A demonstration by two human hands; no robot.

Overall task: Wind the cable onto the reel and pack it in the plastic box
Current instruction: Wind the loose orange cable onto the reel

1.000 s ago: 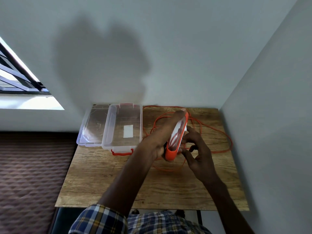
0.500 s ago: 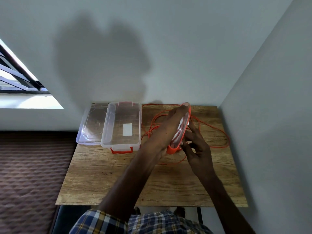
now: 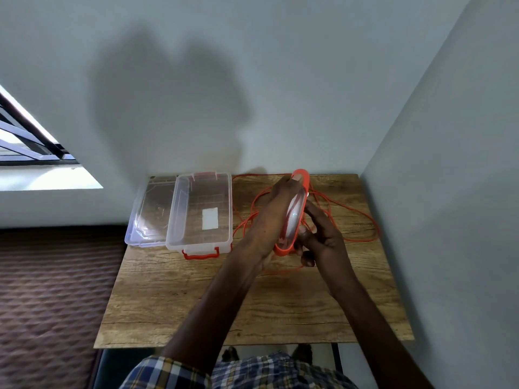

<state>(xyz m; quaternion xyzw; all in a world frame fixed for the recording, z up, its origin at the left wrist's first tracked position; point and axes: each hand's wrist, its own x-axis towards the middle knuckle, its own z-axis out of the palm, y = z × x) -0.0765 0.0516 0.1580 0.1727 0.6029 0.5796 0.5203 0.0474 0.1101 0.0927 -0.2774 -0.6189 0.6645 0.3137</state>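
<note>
Wooden table (image 3: pixel 174 313) against grey walls (image 3: pixel 280 80)

Hands: you have two up, left (image 3: pixel 271 220) and right (image 3: pixel 320 238)
Reel (image 3: pixel 292 217): one, between your hands
Cable (image 3: pixel 362 220): one, looped behind the reel
Box (image 3: pixel 200 217): one, left of the reel
Lid (image 3: pixel 150 214): one, left of the box
Table (image 3: pixel 252 310): one
</note>
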